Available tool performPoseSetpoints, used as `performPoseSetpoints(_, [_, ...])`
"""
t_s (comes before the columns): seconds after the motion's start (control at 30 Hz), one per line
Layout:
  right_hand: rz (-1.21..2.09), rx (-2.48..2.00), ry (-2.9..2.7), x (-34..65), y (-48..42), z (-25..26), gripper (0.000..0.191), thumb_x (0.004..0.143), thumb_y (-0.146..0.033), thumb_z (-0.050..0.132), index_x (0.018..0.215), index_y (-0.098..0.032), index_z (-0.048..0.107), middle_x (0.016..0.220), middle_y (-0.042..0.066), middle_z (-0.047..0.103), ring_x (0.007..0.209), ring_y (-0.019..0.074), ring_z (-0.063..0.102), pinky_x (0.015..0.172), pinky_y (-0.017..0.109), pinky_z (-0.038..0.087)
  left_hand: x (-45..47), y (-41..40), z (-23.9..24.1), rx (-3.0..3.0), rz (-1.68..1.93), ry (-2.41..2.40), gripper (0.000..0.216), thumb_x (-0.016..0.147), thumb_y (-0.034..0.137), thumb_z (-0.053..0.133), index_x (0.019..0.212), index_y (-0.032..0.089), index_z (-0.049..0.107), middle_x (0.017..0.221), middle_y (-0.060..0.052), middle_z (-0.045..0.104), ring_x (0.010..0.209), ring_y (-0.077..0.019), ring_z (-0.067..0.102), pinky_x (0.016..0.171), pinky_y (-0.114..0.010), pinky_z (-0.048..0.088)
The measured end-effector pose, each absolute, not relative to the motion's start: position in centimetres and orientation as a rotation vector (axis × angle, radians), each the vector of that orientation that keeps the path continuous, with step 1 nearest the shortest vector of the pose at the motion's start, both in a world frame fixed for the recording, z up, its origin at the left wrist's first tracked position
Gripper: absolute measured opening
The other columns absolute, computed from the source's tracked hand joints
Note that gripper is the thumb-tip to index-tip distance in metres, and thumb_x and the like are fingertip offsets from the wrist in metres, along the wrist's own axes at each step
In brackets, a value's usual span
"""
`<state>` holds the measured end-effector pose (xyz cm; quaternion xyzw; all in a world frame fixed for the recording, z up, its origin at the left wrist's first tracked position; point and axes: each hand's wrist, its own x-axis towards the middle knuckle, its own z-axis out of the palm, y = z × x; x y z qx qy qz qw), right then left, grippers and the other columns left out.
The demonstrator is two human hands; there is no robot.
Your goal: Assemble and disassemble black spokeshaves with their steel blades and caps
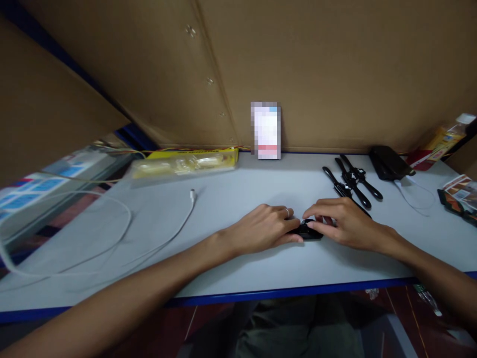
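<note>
Both my hands rest together on the white table (238, 268), near its front edge. My left hand (266, 229), a ring on one finger, curls its fingers onto a small black object (307, 232) that lies flat on the table. My right hand (341, 223) pinches the same black object from the other side, fingers bent over it. Most of the object is hidden under my fingers, so I cannot make out what it is.
Three black watches with straps (352, 183) lie behind my right hand. A black pouch (389, 161) and packets (460, 196) sit at the right. A white cable (164, 238) loops across the left. A yellow packet (184, 163) and a card (266, 130) stand by the cardboard wall.
</note>
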<state>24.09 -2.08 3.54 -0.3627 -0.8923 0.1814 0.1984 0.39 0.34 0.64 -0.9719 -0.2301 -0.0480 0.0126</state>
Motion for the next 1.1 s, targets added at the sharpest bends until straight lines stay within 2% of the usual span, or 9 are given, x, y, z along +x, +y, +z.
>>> performPoseSetpoints(0.17, [0.557, -1.026, -2.528, 23.5, -2.0, 2.6, 0.021, 0.092, -0.016, 0.053, 0.092, -0.022, 0.073, 0.084, 0.003, 0.07, 0.072, 0.0142, 0.06, 0.067, 0.028, 0.039, 0.4, 0.3, 0.5, -3.03, -0.19, -0.708, 0.061, 0.104, 0.058, 0.021, 0.097, 0.018, 0.066, 0.08, -0.004, 0.064, 0.065, -0.0161, 0.061, 0.051, -0.028, 0.032])
performPoseSetpoints(0.4, [0.466, -1.118, -2.568, 23.8, -1.8, 3.2, 0.017, 0.095, -0.024, 0.055, 0.094, -0.02, 0.071, 0.084, 0.003, 0.068, 0.066, 0.0123, 0.054, 0.063, 0.027, 0.036, 0.4, 0.3, 0.6, -3.033, -0.144, -0.723, 0.062, 0.104, 0.058, 0.02, 0.098, 0.017, 0.066, 0.082, -0.005, 0.063, 0.064, -0.0147, 0.06, 0.052, -0.027, 0.033])
performPoseSetpoints(0.63, [0.238, -1.149, -2.709, 24.1, -2.0, 3.5, 0.026, 0.096, -0.024, 0.049, 0.078, -0.016, 0.065, 0.075, 0.003, 0.063, 0.062, 0.0134, 0.05, 0.061, 0.03, 0.031, 0.5, 0.4, 0.7, -3.047, -0.105, -0.739, 0.06, 0.104, 0.057, 0.021, 0.095, 0.017, 0.064, 0.083, -0.005, 0.063, 0.066, -0.0158, 0.059, 0.053, -0.028, 0.033])
performPoseSetpoints(0.8, [0.427, -1.043, -2.711, 24.1, -2.4, 4.2, 0.032, 0.095, -0.023, 0.05, 0.066, -0.016, 0.061, 0.066, 0.001, 0.059, 0.057, 0.0107, 0.047, 0.059, 0.029, 0.031, 0.4, 0.3, 0.7, -3.058, -0.109, -0.738, 0.059, 0.104, 0.058, 0.022, 0.094, 0.017, 0.063, 0.084, -0.005, 0.064, 0.069, -0.0166, 0.061, 0.053, -0.03, 0.032])
performPoseSetpoints(0.93, [0.587, -0.93, -2.672, 24.0, -2.4, 4.4, 0.03, 0.097, -0.023, 0.049, 0.074, -0.018, 0.068, 0.069, 0.001, 0.064, 0.061, 0.0102, 0.052, 0.063, 0.027, 0.034, 0.4, 0.4, 0.7, -3.07, -0.109, -0.734, 0.057, 0.104, 0.057, 0.023, 0.096, 0.018, 0.063, 0.085, -0.005, 0.065, 0.073, -0.0181, 0.063, 0.054, -0.03, 0.033])
performPoseSetpoints(1.1, [0.486, -1.029, -2.669, 24.0, -2.2, 4.0, 0.03, 0.099, -0.025, 0.046, 0.083, -0.019, 0.072, 0.077, 0.003, 0.069, 0.065, 0.0127, 0.057, 0.064, 0.029, 0.034, 0.4, 0.4, 0.6, -3.064, -0.122, -0.743, 0.055, 0.105, 0.056, 0.025, 0.095, 0.018, 0.064, 0.085, -0.005, 0.065, 0.07, -0.0169, 0.062, 0.053, -0.03, 0.033])
